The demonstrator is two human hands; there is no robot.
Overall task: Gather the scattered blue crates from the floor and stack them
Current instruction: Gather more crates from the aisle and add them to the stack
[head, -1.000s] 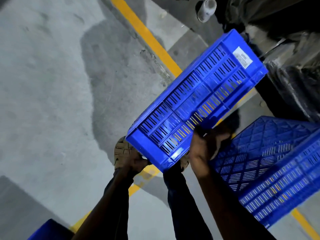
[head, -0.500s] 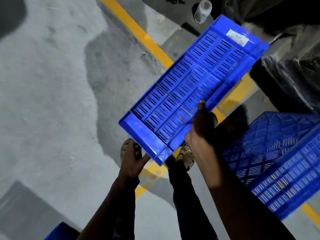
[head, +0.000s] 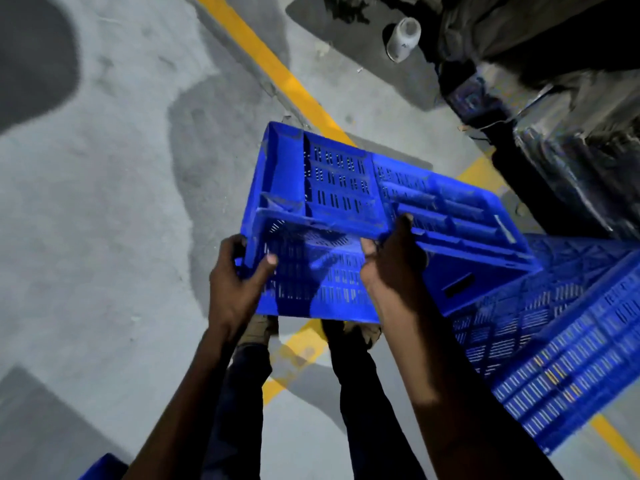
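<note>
Gripping one crate (head: 346, 216) with both hands, arms reaching forward and down, crate held off the floor (head: 104, 220) above the feet. Left hand (head: 235, 275) wraps the near-left corner, thumb over the slotted wall, fingers behind the edge. Right hand (head: 391, 261) clamps the near rim further right, thumb pointing up over it. Crate is tilted, its far-right end overlapping a second crate (head: 561, 348) lying at right. Yellow line (head: 263, 60) runs diagonally underneath. White cup (head: 403, 38) sits far top, well apart.

The held crate (head: 346, 216) has swung round, now gripped by both hands.
</note>
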